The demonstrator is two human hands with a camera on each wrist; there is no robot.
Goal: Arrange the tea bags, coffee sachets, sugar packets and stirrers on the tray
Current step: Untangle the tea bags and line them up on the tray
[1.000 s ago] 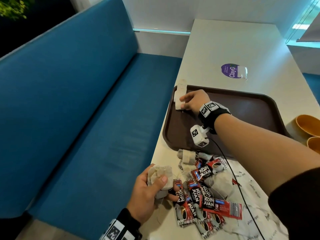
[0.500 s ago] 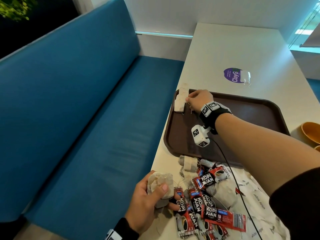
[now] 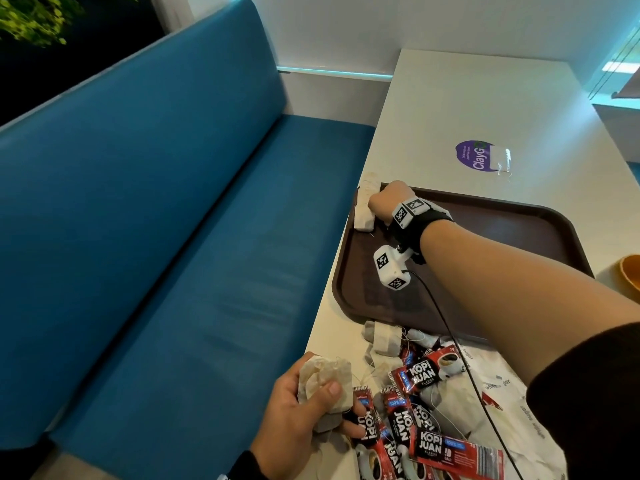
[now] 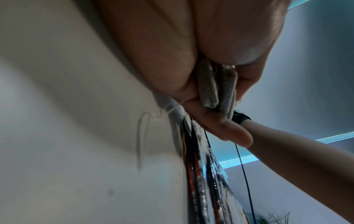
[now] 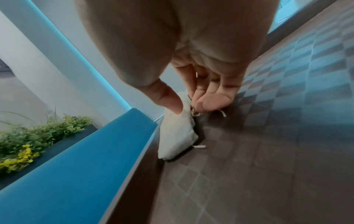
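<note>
A dark brown tray [image 3: 519, 237] lies on the white table. A few pale tea bags [image 3: 363, 216] lean in a row against its left rim. My right hand [image 3: 384, 206] is curled at them near the far left corner; in the right wrist view its thumb presses the top tea bag [image 5: 178, 136] while the fingertips [image 5: 208, 103] pinch its string. My left hand [image 3: 311, 403] grips a bunch of tea bags [image 3: 325, 379] at the table's near left edge, seen edge-on [image 4: 216, 87] in the left wrist view. Red-and-black coffee sachets [image 3: 422, 375], white sugar packets [image 3: 512, 420] and loose tea bags [image 3: 384, 339] lie heaped in front of the tray.
A blue bench [image 3: 173, 237] runs along the table's left side. A purple sticker [image 3: 474, 155] is on the table beyond the tray. An orange bowl [image 3: 630, 271] stands at the right edge. A black cable [image 3: 446, 327] trails from the right wrist across the heap.
My right hand has crept along the row of tea bags toward the tray's far left corner. The left hand keeps its bunch and has hardly moved.
</note>
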